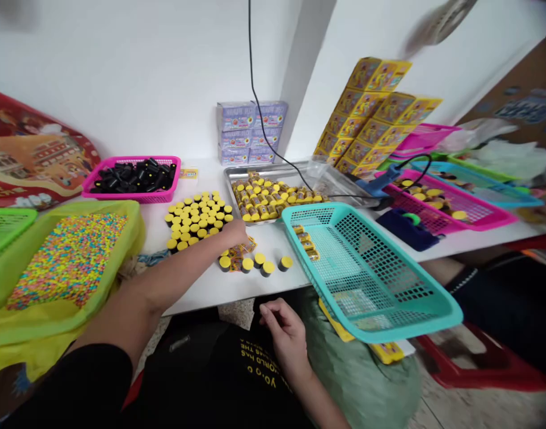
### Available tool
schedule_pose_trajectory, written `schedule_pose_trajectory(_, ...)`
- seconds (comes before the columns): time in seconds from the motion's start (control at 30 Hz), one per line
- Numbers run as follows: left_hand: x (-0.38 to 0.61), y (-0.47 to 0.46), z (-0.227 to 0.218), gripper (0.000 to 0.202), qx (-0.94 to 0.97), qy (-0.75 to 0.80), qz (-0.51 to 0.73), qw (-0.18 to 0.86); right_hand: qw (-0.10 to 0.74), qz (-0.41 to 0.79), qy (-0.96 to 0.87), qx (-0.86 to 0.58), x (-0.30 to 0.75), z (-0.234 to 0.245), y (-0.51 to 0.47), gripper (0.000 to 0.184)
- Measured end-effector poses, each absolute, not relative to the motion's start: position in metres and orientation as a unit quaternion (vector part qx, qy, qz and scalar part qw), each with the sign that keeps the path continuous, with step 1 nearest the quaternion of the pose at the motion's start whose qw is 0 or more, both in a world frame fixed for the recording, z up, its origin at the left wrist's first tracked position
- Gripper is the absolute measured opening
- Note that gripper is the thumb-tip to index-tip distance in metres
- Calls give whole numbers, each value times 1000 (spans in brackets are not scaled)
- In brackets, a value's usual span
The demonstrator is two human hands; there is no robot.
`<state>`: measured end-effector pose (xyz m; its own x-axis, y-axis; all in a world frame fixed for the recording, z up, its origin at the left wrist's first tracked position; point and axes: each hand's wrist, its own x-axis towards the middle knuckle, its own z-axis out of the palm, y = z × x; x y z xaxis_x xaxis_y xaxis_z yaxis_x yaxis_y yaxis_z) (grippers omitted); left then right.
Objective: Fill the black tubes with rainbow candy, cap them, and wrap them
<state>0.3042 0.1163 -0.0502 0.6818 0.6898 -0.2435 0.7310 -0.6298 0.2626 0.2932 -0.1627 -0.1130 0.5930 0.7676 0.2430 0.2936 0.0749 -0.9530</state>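
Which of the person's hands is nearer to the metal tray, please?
Left. The left hand is just in front of the metal tray's near left corner, while the right hand is farther away, short of the table's near edge.

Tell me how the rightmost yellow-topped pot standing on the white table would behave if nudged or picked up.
The yellow-topped pot stands upright on the white table, so a gentle push would probably slide it. Knocked over, it might roll, given its round side. It looks small enough to be light, though its contents are hidden.
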Motion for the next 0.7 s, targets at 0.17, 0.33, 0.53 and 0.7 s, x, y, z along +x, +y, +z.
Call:
schedule_pose_trajectory(0.17, 299, 125, -50, 32, 897, 399, -36, 186, 616, 216, -390, -649, 294, -121, -158, 29)
schedule_pose_trajectory(0.33, 285, 124, -47, 21, 898, 382, 28, 216, 617, 210, -403, -642, 290, -126, -146, 30)
schedule_pose_trajectory(0.53, 274, 124, -45, 23, 884, 373, 79, 271, 605, 225, -416, -641, 286, -130, -139, 29)
schedule_pose_trajectory(0.7, 264, 131, -34, 26, 867, 371, 117, 311, 596, 215, -419, -651, 291, -122, -134, 30)
